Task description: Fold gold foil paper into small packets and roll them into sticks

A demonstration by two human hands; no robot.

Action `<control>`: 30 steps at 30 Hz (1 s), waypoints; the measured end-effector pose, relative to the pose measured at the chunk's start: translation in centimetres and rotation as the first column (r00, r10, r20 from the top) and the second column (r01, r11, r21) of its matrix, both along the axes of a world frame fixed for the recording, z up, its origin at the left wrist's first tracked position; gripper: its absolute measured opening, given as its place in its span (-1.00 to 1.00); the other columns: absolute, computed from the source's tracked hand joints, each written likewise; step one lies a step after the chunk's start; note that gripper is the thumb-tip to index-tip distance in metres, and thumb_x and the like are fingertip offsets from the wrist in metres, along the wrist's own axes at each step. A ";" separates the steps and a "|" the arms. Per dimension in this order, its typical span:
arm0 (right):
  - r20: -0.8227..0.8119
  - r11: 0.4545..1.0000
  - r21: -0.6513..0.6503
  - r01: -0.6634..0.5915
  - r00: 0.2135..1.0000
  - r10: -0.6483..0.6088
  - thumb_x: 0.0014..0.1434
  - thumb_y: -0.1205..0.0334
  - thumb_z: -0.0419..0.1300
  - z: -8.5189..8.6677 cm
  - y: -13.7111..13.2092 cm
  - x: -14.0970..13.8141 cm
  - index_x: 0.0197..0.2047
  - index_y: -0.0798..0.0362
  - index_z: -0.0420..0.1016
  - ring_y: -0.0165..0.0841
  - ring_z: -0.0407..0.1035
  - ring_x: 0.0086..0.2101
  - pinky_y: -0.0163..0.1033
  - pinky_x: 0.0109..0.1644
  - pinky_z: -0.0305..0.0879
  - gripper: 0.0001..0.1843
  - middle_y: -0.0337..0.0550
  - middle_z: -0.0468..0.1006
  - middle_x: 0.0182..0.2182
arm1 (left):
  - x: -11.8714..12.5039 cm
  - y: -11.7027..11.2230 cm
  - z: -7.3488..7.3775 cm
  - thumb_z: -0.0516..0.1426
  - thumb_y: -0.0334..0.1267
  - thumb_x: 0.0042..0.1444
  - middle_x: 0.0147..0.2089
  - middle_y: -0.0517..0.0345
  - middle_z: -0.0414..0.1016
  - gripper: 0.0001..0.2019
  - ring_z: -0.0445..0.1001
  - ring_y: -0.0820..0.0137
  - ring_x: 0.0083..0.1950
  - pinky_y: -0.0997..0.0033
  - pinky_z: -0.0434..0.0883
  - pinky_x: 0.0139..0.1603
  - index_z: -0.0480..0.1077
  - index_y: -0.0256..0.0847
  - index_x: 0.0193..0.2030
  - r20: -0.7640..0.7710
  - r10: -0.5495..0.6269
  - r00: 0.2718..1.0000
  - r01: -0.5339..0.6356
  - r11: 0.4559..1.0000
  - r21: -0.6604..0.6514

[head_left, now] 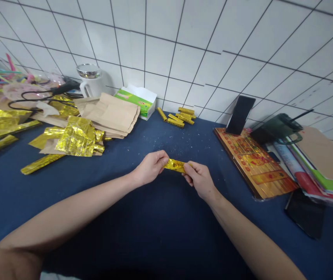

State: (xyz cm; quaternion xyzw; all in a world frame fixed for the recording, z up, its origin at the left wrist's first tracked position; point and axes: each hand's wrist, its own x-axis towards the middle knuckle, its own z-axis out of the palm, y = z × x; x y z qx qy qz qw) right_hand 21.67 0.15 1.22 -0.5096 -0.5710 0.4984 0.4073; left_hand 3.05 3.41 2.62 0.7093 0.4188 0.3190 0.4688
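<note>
Between my two hands a short strip of gold foil (174, 165) is stretched level above the dark blue tabletop (160, 217). My left hand (151, 167) pinches its left end between thumb and fingers. The right end is gripped by my right hand (199, 178), thumb on top. Beyond my hands, close to the wall, lies a small pile of short gold foil pieces (185, 115). Larger crumpled gold foil (77, 136) and a long folded foil strip (42, 164) are off to the left.
Brown paper bags (110, 112), a green tissue pack (138, 101) and a white mug (92, 86) stand back left. On the right, a phone (240, 114) leans upright on an orange-gold packet (256, 165), near a dark green mug (283, 128) and stacked folders (326, 155). A tiled wall (166, 46) closes the back.
</note>
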 end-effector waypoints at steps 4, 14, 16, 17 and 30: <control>0.083 1.000 0.026 0.008 0.997 -0.010 0.16 -0.04 0.02 -0.3 -0.1 0.0 -0.58 0.08 0.29 -0.55 -0.02 -0.71 -0.37 -0.64 -0.11 -0.58 -0.39 0.15 -0.75 | -0.5 0.5 0.0 -0.11 -0.28 0.18 -0.62 0.33 0.23 -0.78 0.21 0.54 -0.57 0.55 0.17 -0.49 0.23 -0.24 -0.44 -0.098 -0.049 0.994 0.052 0.998 0.035; 0.383 0.953 0.187 -0.238 0.911 0.153 0.20 0.12 -0.04 0.5 -0.7 -0.7 -0.64 0.04 0.06 -0.51 0.00 -0.62 -0.34 -0.52 -0.04 -0.59 -0.37 0.08 -0.67 | 0.1 -0.8 0.2 -0.08 -0.40 0.16 -0.48 0.17 0.37 -0.83 0.37 0.40 -0.42 0.40 0.23 -0.27 0.27 -0.25 -0.39 -0.627 -0.113 0.771 0.477 0.755 0.450; 0.388 0.950 0.190 -0.246 0.908 0.158 0.20 0.13 -0.04 0.5 -0.8 -0.7 -0.64 0.04 0.06 -0.51 0.00 -0.62 -0.34 -0.52 -0.04 -0.60 -0.37 0.08 -0.68 | 0.1 -0.9 0.1 -0.07 -0.40 0.15 -0.49 0.19 0.36 -0.85 0.37 0.40 -0.45 0.44 0.22 -0.36 0.25 -0.23 -0.39 -0.646 -0.112 0.755 0.486 0.756 0.438; 0.382 0.951 0.193 -0.243 0.911 0.155 0.20 0.13 -0.04 0.4 -0.8 -0.7 -0.63 0.04 0.08 -0.51 0.01 -0.62 -0.34 -0.52 -0.04 -0.61 -0.37 0.09 -0.68 | 0.0 -0.8 0.1 -0.08 -0.39 0.16 -0.50 0.19 0.36 -0.85 0.37 0.40 -0.47 0.45 0.20 -0.41 0.24 -0.23 -0.39 -0.646 -0.111 0.756 0.479 0.765 0.430; 0.506 0.967 0.192 -0.169 0.861 0.050 0.16 0.06 -0.02 0.2 -0.5 -0.8 -0.65 0.03 0.10 -0.50 0.01 -0.64 -0.32 -0.53 -0.06 -0.60 -0.37 0.09 -0.70 | -0.5 -0.2 -0.3 -0.11 -0.34 0.17 -0.52 0.20 0.36 -0.83 0.36 0.42 -0.50 0.47 0.07 -0.52 0.24 -0.20 -0.39 -0.587 -0.132 0.799 0.417 0.824 0.384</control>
